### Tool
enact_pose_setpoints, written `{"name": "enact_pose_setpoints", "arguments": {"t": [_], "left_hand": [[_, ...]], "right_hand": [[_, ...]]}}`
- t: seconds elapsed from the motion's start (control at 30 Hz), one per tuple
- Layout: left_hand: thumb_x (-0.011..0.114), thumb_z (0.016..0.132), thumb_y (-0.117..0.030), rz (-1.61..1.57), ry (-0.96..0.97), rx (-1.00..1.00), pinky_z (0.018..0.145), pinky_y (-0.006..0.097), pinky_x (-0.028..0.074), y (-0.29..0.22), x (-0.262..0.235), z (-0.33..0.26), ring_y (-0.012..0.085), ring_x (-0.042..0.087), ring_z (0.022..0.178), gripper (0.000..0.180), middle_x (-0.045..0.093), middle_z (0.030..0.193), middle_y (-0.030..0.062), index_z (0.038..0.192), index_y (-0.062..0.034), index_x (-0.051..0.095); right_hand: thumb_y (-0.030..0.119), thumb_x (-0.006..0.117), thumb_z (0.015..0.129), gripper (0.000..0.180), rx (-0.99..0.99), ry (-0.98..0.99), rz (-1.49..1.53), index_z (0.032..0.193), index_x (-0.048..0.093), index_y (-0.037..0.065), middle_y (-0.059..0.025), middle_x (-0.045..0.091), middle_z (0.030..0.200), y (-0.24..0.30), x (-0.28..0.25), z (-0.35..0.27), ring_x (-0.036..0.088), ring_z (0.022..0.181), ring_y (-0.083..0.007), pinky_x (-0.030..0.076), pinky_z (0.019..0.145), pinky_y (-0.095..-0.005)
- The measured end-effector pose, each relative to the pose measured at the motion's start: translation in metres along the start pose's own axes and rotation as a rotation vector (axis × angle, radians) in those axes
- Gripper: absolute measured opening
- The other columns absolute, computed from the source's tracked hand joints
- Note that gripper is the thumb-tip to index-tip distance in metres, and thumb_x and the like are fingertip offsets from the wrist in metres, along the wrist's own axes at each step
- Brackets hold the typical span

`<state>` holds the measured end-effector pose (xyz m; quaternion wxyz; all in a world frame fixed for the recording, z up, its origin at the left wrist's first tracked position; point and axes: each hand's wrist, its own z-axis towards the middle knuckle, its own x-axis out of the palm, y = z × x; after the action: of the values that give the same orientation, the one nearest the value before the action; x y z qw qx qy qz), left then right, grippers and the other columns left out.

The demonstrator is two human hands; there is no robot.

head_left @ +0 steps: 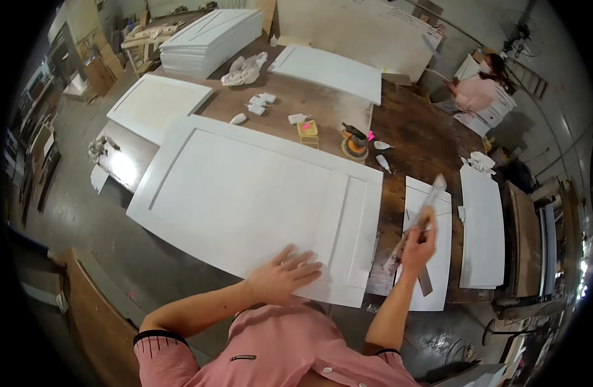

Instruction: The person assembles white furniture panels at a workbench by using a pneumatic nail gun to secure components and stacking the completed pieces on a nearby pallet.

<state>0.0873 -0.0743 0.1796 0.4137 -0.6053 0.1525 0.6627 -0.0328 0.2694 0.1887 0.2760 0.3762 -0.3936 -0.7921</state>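
Observation:
A large white panelled door [258,187] with recessed fields lies on the table in front of me. My left hand [285,276] rests on its near edge, palm down and fingers spread. To the right of the door, my right hand [418,248] is closed around a long brush-like tool [426,215] with a wood-coloured middle and a pale end; motion blurs it. Below the tool lies a narrow white panel [432,264]. A dark flat strip [425,281] lies on that panel, close to my right wrist.
Beyond the door stand an orange and black sander [355,143], a yellow box [307,132] and several small white bottles [256,108]. White panels are stacked at far left [209,42] and right [482,226]. A crumpled white bundle [245,69] lies behind. Another person [475,91] works at far right.

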Motion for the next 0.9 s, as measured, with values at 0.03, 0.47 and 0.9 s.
{"name": "enact_pose_setpoints", "arguments": {"t": [0.03,0.47,0.9], "left_hand": [[0.072,0.083,-0.058,0.022,-0.003,0.001,0.121,0.061,0.027,-0.002,-0.002,-0.002,0.0315,0.039,0.147,0.076,0.051,0.151,0.0051,0.142,-0.0118,0.058],[0.070,0.084,-0.040,0.309,-0.252,-0.164,0.113,0.048,0.042,0.006,-0.003,-0.091,0.0252,0.053,0.134,0.058,0.058,0.141,0.0049,0.135,-0.0139,0.062],[0.077,0.088,-0.030,0.383,-1.118,0.179,0.111,0.057,0.040,0.040,-0.242,-0.033,0.0233,0.063,0.118,0.036,0.069,0.119,-0.0001,0.121,-0.0156,0.068]], "right_hand": [[0.010,0.065,0.089,0.052,0.010,0.058,-0.202,0.142,0.060,0.010,-0.0078,0.071,0.089,-0.026,0.004,-0.004,0.066,0.075,-0.0189,0.053,0.070,-0.0339],[0.008,0.058,0.096,0.056,-0.082,0.385,-0.458,0.151,0.049,0.012,-0.0201,0.041,0.158,-0.068,-0.016,-0.105,0.034,0.146,-0.0399,0.029,0.120,-0.0494],[0.051,0.062,0.101,0.063,-0.419,0.111,0.383,0.129,0.059,-0.005,-0.0213,0.060,0.133,0.101,-0.032,-0.098,0.059,0.120,-0.0308,0.050,0.101,-0.0465]]}}
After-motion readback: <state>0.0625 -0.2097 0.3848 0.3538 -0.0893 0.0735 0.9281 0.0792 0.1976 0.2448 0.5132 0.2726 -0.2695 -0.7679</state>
